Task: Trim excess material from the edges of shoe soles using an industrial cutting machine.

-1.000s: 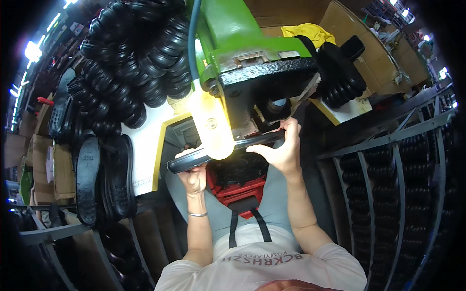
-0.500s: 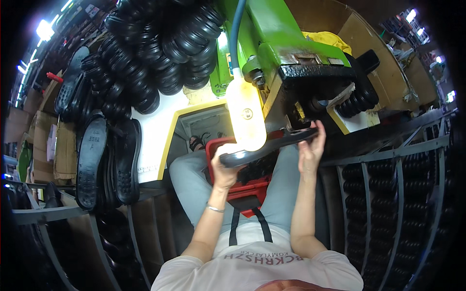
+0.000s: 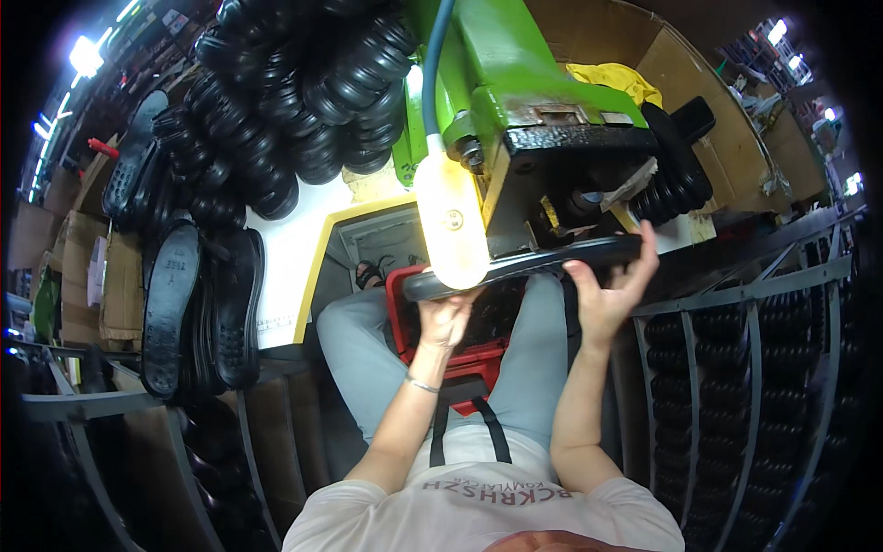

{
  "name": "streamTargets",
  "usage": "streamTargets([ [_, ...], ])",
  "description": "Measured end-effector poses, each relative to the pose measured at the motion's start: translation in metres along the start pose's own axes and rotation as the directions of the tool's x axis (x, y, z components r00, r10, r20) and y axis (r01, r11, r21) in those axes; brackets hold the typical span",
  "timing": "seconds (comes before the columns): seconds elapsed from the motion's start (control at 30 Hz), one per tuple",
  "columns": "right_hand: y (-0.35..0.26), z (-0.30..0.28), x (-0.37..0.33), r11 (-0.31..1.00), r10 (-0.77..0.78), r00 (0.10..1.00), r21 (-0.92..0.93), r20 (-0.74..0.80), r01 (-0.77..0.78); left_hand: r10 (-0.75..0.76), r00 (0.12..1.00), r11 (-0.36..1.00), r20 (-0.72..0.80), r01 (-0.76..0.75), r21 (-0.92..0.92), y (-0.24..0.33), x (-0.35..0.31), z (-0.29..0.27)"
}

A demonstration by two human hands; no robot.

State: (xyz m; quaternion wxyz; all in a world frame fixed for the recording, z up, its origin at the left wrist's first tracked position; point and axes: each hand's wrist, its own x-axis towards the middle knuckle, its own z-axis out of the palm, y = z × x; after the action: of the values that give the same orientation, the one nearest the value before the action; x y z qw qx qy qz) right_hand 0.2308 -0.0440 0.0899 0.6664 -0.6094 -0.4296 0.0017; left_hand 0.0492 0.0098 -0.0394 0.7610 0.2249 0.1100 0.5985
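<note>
A black shoe sole (image 3: 552,260) lies across in front of me, its side edge turned toward me, just under the dark working head (image 3: 570,189) of a green machine (image 3: 524,60). My left hand (image 3: 446,317) holds its left end from below, with fingers partly hidden under the sole and behind the lamp. At the sole's right end is my right hand (image 3: 614,293), its fingers curled round the tip and the thumb spread beneath. The glowing lamp (image 3: 451,225) on a blue-grey cable hangs over the sole's left part.
Piled black soles (image 3: 276,101) stand on the white table (image 3: 292,267) at the left, with more soles (image 3: 172,304) nearer me. A red bin (image 3: 401,317) sits between my knees. A cardboard box (image 3: 699,101) with yellow cloth (image 3: 616,81) is at the right; racks (image 3: 754,368) of soles flank me.
The sole has slid to the right under the machine head and levelled out. My right hand has moved right to its tip, with the thumb lower. My left hand has shifted slightly right beneath it.
</note>
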Motion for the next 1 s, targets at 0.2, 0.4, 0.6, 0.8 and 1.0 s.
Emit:
streamTargets([
  [0.2,0.028,0.055,-0.057,0.955,0.194,0.926,0.152,0.323,-0.253,0.156,0.987,0.985,-0.028,-0.153,0.078,0.081,-0.026,-0.057],
  [0.4,-0.003,0.042,-0.099,0.849,0.156,0.727,0.285,0.669,-0.444,0.195,0.905,0.106,0.378,-0.402,0.909,0.107,-0.038,0.008],
  [0.6,0.005,0.022,-0.072,0.909,0.15,0.65,0.155,0.745,-0.388,-0.162,0.849,0.291,0.504,-0.447,0.846,0.099,-0.016,0.061],
  [0.8,0.029,0.007,-0.072,0.824,0.1,0.741,0.362,0.664,-0.436,-0.13,0.893,0.266,0.431,-0.388,0.883,0.081,0.003,0.052],
  [1.0,0.041,-0.02,-0.06,0.76,0.206,0.824,0.443,0.528,-0.475,0.148,0.987,0.339,-0.063,0.01,0.941,0.093,0.015,0.005],
])
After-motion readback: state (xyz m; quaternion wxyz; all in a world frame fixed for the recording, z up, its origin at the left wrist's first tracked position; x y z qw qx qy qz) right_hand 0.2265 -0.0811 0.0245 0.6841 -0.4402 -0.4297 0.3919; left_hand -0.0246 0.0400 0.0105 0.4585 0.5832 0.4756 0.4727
